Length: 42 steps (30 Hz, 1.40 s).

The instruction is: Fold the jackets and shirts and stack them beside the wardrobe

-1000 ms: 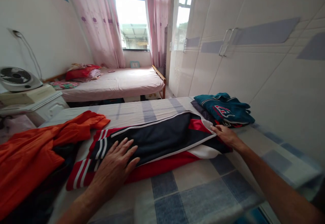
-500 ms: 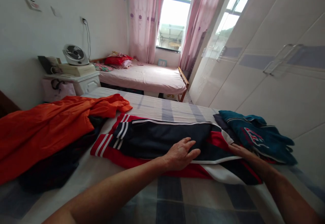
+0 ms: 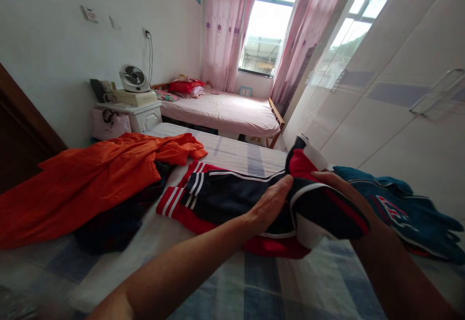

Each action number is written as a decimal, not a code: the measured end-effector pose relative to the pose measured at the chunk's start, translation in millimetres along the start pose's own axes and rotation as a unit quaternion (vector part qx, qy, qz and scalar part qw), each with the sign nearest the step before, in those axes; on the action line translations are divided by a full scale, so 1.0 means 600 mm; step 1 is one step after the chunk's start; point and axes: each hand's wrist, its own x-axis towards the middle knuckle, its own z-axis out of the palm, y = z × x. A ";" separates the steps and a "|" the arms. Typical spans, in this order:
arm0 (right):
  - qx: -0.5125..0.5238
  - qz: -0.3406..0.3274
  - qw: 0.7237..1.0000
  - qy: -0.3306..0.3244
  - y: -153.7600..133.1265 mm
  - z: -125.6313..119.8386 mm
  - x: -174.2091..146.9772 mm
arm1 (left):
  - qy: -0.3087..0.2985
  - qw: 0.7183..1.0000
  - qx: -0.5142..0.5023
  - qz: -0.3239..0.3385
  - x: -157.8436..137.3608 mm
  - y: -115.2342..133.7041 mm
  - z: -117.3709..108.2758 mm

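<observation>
Your left hand (image 3: 272,203) lies on the jacket (image 3: 240,199), its fingers straight and close together, the palm turned toward the cloth; it is spread flat rather than curled and has nothing gripped. Your right hand (image 3: 336,184) has hold of the far right end of the same jacket, and that end stands up off the bed (image 3: 261,276) in a loose, bent fold. Part of the navy, red and white cloth hangs in front of your right wrist, so you cannot tell how tightly the fingers close.

The jacket stretches across the middle of the bed, on the checked sheet. Its left part lies flat, with a navy cuff with white stripes resting on the red hem, which is striped in white too. Just beside your right forearm is a teal garment (image 3: 403,208) with a red and white emblem. To the left of the jacket an orange garment (image 3: 119,170) lies spread out, partly covering some dark clothes (image 3: 112,223).

Beyond your bed, a white fan (image 3: 134,76) stands on a box (image 3: 134,98) on top of a white cabinet (image 3: 148,116), with a pale bag (image 3: 112,125) next to it. A second bed (image 3: 232,112) with a pink sheet is near the window (image 3: 267,24), and a white wardrobe (image 3: 392,78) runs along your right.
</observation>
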 end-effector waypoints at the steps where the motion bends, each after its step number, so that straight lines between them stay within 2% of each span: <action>1: 0.060 -0.020 0.997 -0.037 -0.032 0.036 0.008 | 0.023 0.998 -0.059 0.000 -0.017 0.015 -0.019; 3: 0.151 -0.081 0.980 -0.104 -0.081 0.110 0.026 | 0.103 0.985 -0.135 0.000 -0.057 0.042 -0.070; 4: 0.174 -0.109 0.969 -0.136 -0.096 0.144 0.036 | 0.172 0.973 -0.154 0.001 -0.080 0.053 -0.100; 5: 0.174 -0.128 0.962 -0.167 -0.106 0.175 0.046 | 0.261 0.952 -0.162 0.000 -0.106 0.063 -0.132; 6: 0.155 -0.142 0.960 -0.185 -0.109 0.199 0.056 | 0.366 0.915 -0.169 -0.006 -0.135 0.070 -0.162; 7: 0.121 -0.149 0.963 -0.190 -0.107 0.217 0.067 | 0.445 0.878 -0.177 -0.012 -0.166 0.076 -0.191; 9: 0.032 -0.152 0.975 -0.158 -0.087 0.232 0.094 | 0.524 0.834 -0.173 -0.006 -0.232 0.081 -0.234; 10: -0.015 -0.150 0.981 -0.123 -0.070 0.230 0.110 | 0.570 0.803 -0.172 0.005 -0.264 0.079 -0.247; 12: -0.106 -0.146 0.982 -0.052 -0.028 0.215 0.144 | 0.614 0.772 -0.162 0.003 -0.321 0.067 -0.255; 13: -0.151 -0.145 0.977 -0.030 -0.006 0.205 0.161 | 0.613 0.773 -0.161 -0.014 -0.343 0.058 -0.251; 15: -0.224 -0.144 0.963 -0.035 0.032 0.185 0.191 | 0.586 0.785 -0.183 -0.082 -0.366 0.038 -0.233; 18: -0.267 -0.129 0.947 -0.120 0.060 0.172 0.220 | 0.543 0.786 -0.251 -0.158 -0.354 0.015 -0.200; 22: -0.278 -0.101 0.927 -0.229 0.054 0.184 0.235 | 0.525 0.793 -0.280 -0.128 -0.294 0.013 -0.171; 24: -0.281 -0.066 0.923 -0.254 0.047 0.193 0.235 | 0.494 0.813 -0.286 -0.116 -0.264 0.020 -0.167; 26: -0.253 -0.019 0.931 -0.264 0.043 0.196 0.229 | 0.477 0.824 -0.285 -0.111 -0.237 0.028 -0.169; 30: -0.061 0.031 0.962 -0.265 0.032 0.172 0.191 | 0.477 0.840 -0.244 -0.086 -0.183 0.049 -0.189; 33: 0.091 0.014 0.968 -0.232 0.017 0.128 0.134 | 0.440 0.878 -0.184 -0.043 -0.139 0.074 -0.211; 36: 0.168 0.004 0.972 -0.163 0.022 0.090 0.063 | 0.370 0.926 -0.063 -0.029 -0.092 0.096 -0.236; 38: 0.169 0.023 0.975 -0.143 0.049 0.078 0.019 | 0.324 0.943 0.053 -0.050 -0.063 0.097 -0.252; 39: 0.141 0.041 0.979 -0.144 0.069 0.075 0.001 | 0.316 0.941 0.105 -0.062 -0.052 0.092 -0.260; 42: -0.020 0.088 0.989 -0.115 0.138 0.067 -0.032 | 0.350 0.911 0.206 -0.068 -0.043 0.064 -0.267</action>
